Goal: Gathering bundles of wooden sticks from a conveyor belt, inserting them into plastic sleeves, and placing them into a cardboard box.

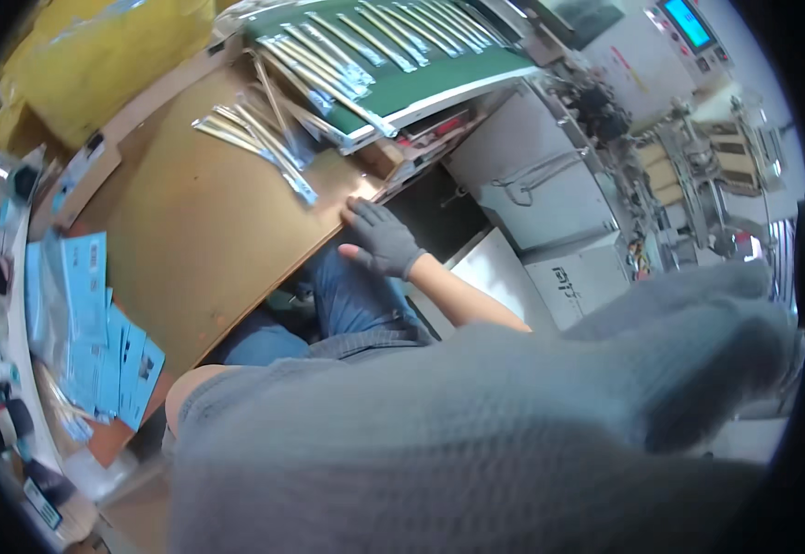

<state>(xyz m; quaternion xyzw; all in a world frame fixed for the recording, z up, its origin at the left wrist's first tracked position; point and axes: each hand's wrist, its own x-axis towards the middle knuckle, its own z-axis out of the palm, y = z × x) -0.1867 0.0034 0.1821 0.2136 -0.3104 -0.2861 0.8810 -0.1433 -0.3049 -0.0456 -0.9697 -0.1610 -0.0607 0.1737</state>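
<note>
My right hand [382, 238], in a grey glove with the thumb tip bare, lies at the edge of the brown tabletop [190, 212]. Its fingers are stretched out and hold nothing. Close in front of the camera, my left hand [689, 346] in a grey knit glove looms large and blurred, pointing right; its grip cannot be made out. Beyond my right hand, a loose pile of slim wrapped sticks [259, 138], looking like chopsticks, lies on the tabletop. More wrapped sticks [365, 42] lie side by side on a green conveyor belt [430, 88].
Blue printed sheets or packets [84, 323] lie at the table's left end. A yellow bag [116, 65] stands at the far left. To the right are white metal cabinets [532, 166] and a machine [698, 166] with a lit blue screen [689, 23].
</note>
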